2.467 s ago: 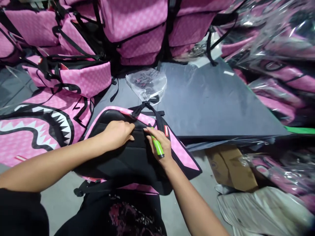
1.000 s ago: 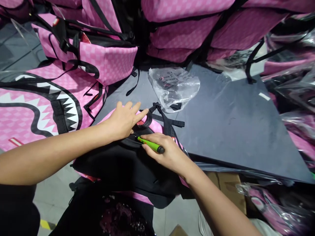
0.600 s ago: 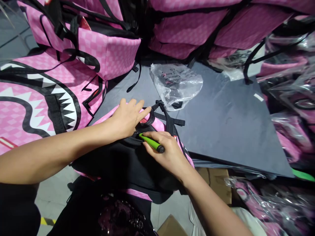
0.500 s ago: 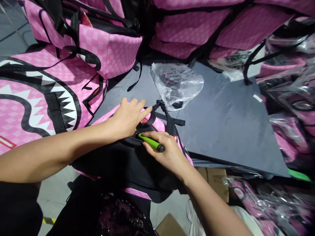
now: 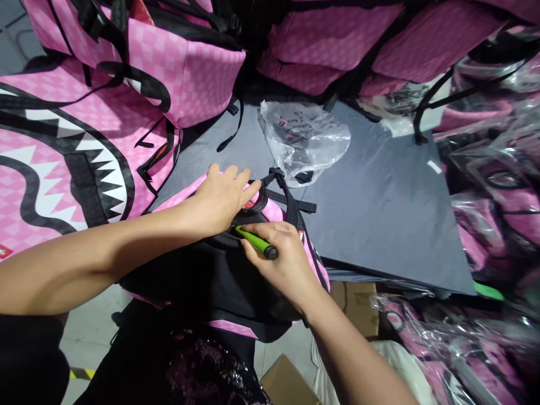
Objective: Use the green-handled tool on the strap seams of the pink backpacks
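A black and pink backpack [image 5: 202, 270] lies at the table's near edge, its dark side facing up. My left hand [image 5: 223, 197] rests on its upper part with the fingers apart. Just right of it, my right hand [image 5: 278, 247] is closed around a green tool with a black end [image 5: 257, 242]. The tool's front tip is down at the black fabric beside my left palm; what it touches there is hidden. Black straps [image 5: 291, 199] and a buckle lie beyond my right hand.
A crumpled clear plastic bag [image 5: 304, 140] lies on the grey table [image 5: 388, 208]. Large pink backpacks [image 5: 105, 135] stand at the left and along the back. Plastic-wrapped pink bags [image 5: 502, 197] are piled at the right, with cardboard [image 5: 360, 309] below the table.
The view has shifted slightly. The green tool and my right hand have moved a little to the left, while my left hand keeps nearly the same place on the backpack.
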A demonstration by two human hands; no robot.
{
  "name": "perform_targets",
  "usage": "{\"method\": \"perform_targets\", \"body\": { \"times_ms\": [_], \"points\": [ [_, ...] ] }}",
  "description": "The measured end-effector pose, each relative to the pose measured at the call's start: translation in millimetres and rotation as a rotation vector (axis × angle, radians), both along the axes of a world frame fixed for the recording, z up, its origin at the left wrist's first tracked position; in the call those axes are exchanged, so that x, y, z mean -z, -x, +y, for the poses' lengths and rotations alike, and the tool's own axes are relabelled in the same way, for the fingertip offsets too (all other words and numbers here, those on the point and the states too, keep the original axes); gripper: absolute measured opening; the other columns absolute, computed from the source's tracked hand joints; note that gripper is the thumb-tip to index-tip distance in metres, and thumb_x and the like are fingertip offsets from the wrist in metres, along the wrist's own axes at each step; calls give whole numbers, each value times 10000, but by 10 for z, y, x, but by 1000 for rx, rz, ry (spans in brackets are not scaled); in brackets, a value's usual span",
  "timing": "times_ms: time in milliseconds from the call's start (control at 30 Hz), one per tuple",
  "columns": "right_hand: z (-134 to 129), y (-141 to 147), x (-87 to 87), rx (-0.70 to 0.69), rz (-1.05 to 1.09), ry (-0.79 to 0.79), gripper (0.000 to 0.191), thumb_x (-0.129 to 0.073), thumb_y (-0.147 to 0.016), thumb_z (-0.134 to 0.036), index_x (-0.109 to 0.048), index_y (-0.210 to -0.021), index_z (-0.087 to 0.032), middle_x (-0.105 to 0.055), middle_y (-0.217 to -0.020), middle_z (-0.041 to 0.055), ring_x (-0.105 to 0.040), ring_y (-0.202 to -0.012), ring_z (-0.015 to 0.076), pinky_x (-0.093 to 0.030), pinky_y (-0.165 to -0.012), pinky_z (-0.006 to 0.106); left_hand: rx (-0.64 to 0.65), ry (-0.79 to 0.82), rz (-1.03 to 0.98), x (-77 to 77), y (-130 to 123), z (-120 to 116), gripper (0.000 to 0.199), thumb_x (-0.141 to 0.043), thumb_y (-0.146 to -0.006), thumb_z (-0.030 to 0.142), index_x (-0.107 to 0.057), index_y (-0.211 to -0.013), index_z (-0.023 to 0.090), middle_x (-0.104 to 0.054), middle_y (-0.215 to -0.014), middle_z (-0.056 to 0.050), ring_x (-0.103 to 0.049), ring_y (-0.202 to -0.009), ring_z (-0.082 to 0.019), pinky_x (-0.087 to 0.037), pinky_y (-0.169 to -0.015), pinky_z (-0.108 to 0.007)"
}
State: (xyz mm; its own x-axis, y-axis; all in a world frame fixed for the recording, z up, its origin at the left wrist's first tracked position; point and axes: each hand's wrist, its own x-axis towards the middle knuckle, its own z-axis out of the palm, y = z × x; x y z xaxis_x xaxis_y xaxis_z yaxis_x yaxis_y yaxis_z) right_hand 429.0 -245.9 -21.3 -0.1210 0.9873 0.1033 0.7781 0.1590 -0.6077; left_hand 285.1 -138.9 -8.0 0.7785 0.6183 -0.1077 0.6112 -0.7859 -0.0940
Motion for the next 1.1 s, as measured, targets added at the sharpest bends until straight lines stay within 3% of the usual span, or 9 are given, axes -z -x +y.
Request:
{"method": "perform_targets", "body": {
  "times_ms": [367, 667, 1100],
  "points": [
    [-48, 115, -15, 53, -35, -12, 111, -692, -841, -210, -715, -948, -228, -769, -908, 25, -695, -851, 229, -443, -867, 425, 4, -5, 6, -33, 10, -9, 675, -565, -853, 253, -359, -1490, 178, -501, -1381, -172, -509, -1121, -343, -412, -836, -461],
    [-142, 190, 83, 241, 27, -62, 105, -668, -859, -258, -732, -934, -221, -759, -882, 28, -680, -833, 223, -426, -907, 448, -16, 6, -6, 1, -1, -3, 671, -585, -852, 254, -363, -1482, 193, -504, -1376, -153, -502, -1133, -324, -399, -877, -453],
    [-127, 335, 209, 453, 181, -86, 174, -623, -871, -321, -722, -775, -213, -731, -799, 25, -660, -814, 219, -443, -872, 404, -23, 39, 18, -33, 7, 2, 678, -565, -860, 230, -339, -1499, 198, -490, -1399, -150, -499, -1158, -321, -391, -892, -454]
  ]
}}
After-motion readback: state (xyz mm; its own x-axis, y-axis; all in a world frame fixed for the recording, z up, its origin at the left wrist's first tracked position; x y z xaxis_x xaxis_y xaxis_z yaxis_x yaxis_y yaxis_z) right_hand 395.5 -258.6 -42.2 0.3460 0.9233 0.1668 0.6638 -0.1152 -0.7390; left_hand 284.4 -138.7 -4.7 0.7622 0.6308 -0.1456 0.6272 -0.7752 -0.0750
